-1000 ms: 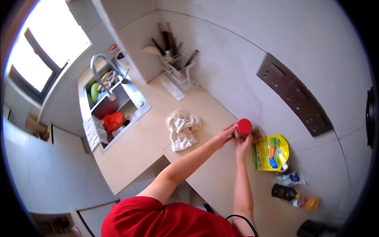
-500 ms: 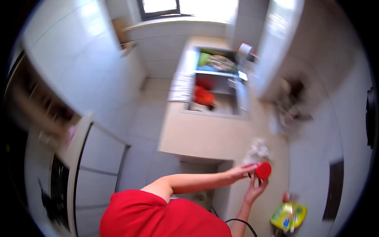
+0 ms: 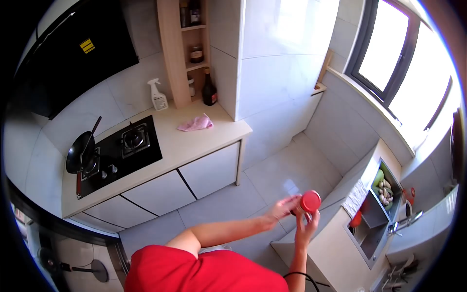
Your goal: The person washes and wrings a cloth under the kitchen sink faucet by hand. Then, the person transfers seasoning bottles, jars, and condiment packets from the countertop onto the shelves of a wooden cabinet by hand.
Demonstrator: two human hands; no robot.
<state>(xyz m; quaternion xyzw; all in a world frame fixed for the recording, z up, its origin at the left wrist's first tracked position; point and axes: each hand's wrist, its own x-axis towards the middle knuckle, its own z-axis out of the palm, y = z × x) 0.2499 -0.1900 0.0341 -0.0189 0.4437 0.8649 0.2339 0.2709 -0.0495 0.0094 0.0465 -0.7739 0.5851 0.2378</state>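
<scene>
A jar with a round red lid [image 3: 310, 201] is held up between my two hands, the lid tilted up toward me. My left hand [image 3: 283, 206] closes on the jar's left side, beside the lid. From below, my right hand [image 3: 305, 227] grips it with thumb and fingers just under the lid. Most of the jar's body is hidden by the fingers, so its contents cannot be made out.
A counter [image 3: 180, 146] at left bears a gas stove [image 3: 127, 151] with a wok [image 3: 80, 151], a pink cloth [image 3: 196, 123], a spray bottle [image 3: 157, 95] and a dark sauce bottle [image 3: 209, 89]. At right stands a sink [image 3: 367, 243] with vegetables [image 3: 384, 192] in its far basin.
My view has swung left, from the sink counter to the stove side. Both hands still hold the red-lidded jar, now over the floor beside the sink counter in view.
</scene>
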